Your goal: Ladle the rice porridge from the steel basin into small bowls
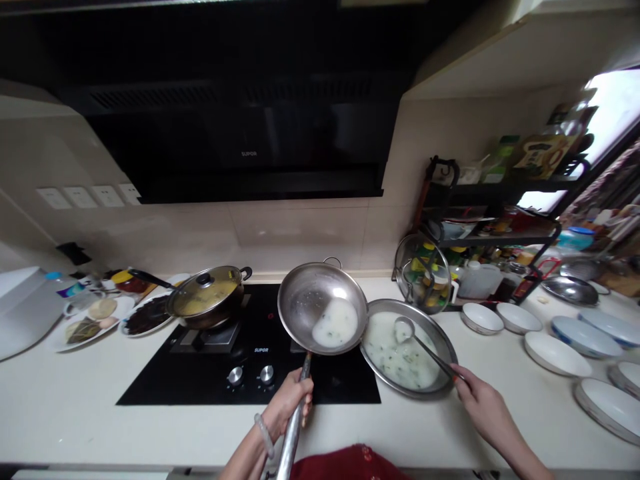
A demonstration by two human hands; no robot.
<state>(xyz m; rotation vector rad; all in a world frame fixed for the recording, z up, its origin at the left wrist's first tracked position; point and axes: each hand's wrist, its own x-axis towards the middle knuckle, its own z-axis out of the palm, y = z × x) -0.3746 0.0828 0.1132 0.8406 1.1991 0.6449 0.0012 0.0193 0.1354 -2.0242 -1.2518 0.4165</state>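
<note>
A steel wok (303, 303) is hanging just right of the frame's centre, above and ahead of the left hand (293, 398), which is gripping its long handle (289, 448) at the lower centre. The handle is running down from the wok, through the fist, to the bottom edge. To the right of the wok, a wide metal basin (447, 350) is sitting on the counter (200, 433), between the two hands and up and to the left of the right one. The right hand (480, 400), at the lower right, is grasping the end of a ladle (434, 358), whose bowl is dipping into the basin. The wok's right edge is meeting the basin's left rim in this view; whether they are touching, I cannot tell.

The wok's inside is shining dull silver, and a milky white soup with dark green bits is pooling in its lower right part. The same pale soup is filling much of the basin, with more green pieces floating in it. The ladle is showing a slim, dark metallic handle.

At centre left, a lidded pan (210, 293) is standing on the black stove (165, 390); shallow bowls (557, 353) are lying at the right.
</note>
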